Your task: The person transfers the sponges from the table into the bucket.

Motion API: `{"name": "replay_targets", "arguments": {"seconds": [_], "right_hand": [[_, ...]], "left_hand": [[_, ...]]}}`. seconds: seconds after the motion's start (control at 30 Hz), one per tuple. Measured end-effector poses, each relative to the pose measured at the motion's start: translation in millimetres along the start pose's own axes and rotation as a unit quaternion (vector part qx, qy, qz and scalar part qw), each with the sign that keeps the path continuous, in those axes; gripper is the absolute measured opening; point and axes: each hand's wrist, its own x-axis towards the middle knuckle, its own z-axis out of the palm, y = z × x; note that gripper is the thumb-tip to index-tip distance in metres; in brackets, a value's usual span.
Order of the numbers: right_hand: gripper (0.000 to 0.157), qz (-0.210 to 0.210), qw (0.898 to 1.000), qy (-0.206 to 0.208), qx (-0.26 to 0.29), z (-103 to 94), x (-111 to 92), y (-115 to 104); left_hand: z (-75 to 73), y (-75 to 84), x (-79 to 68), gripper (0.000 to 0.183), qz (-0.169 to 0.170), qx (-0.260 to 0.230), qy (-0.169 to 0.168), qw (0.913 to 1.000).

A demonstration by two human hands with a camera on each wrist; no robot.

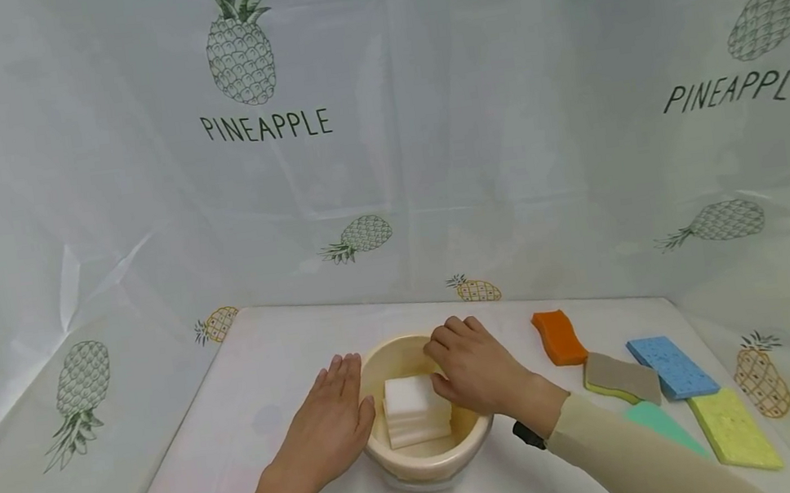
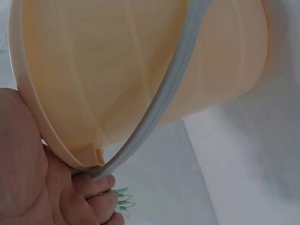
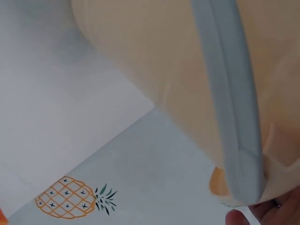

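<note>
A cream plastic bucket (image 1: 433,465) stands at the middle of the table, several white sponge blocks (image 1: 415,398) stacked inside it. Its grey handle (image 2: 161,101) hangs down on the near side. My left hand (image 1: 329,421) lies along the left rim with fingers held fairly straight, and in the left wrist view its fingertips reach the handle's joint. On the opposite side my right hand (image 1: 478,368) grips the right rim, fingers bent over it and thumb toward the inside. Only a few of its fingertips (image 3: 236,218) show below the handle in the right wrist view.
At the right lie an orange wavy sponge (image 1: 558,337), a grey-and-yellow sponge (image 1: 622,377), a blue sponge (image 1: 672,366), a green sponge (image 1: 663,426) partly behind the right sleeve, and a yellow sponge (image 1: 736,431). A pineapple-print sheet (image 1: 501,209) rises behind the table.
</note>
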Motion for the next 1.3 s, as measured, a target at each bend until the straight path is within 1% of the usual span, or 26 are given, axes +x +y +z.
{"name": "replay_targets", "arguments": {"seconds": [0.13, 0.27, 0.37, 0.53, 0.7, 0.83, 1.03, 1.2, 1.3], "right_hand": [[0.021, 0.021, 0.999, 0.041, -0.002, -0.7, -5, 5], [0.018, 0.043, 0.995, 0.094, 0.007, -2.0, -18, 14], [0.018, 0.060, 0.990, 0.130, 0.016, -2.0, -33, 22], [0.019, 0.087, 0.980, 0.176, 0.023, 0.9, -63, 39], [0.019, 0.116, 0.972, 0.203, 0.015, 4.9, -91, 56], [0.022, 0.139, 0.972, 0.190, 0.003, 4.8, -115, 65], [0.029, 0.185, 0.972, 0.142, -0.016, 1.5, -154, 74], [0.038, 0.238, 0.967, 0.092, -0.022, 1.4, -189, 79], [0.043, 0.258, 0.963, 0.075, -0.028, 2.9, -211, 84]], "left_hand": [[0.1, -0.3, 0.3, 0.063, -0.002, 0.001, 0.000, 1.0000], [0.9, -0.5, 1.9, 0.064, -0.003, -0.001, -0.001, 1.0000], [1.0, -0.3, 2.1, 0.064, -0.003, -0.005, -0.001, 1.0000], [1.0, -0.1, 1.2, 0.064, -0.002, -0.009, -0.002, 1.0000], [2.4, -1.0, 2.0, 0.064, -0.004, -0.013, -0.001, 0.9999], [3.0, -1.2, 3.0, 0.065, -0.006, -0.015, -0.003, 0.9999], [2.5, -0.1, 2.6, 0.065, -0.008, -0.020, -0.008, 0.9997], [0.9, 0.8, 0.6, 0.064, -0.009, -0.029, -0.013, 0.9994], [0.4, -0.1, -0.6, 0.065, -0.008, -0.029, -0.013, 0.9995]]}}
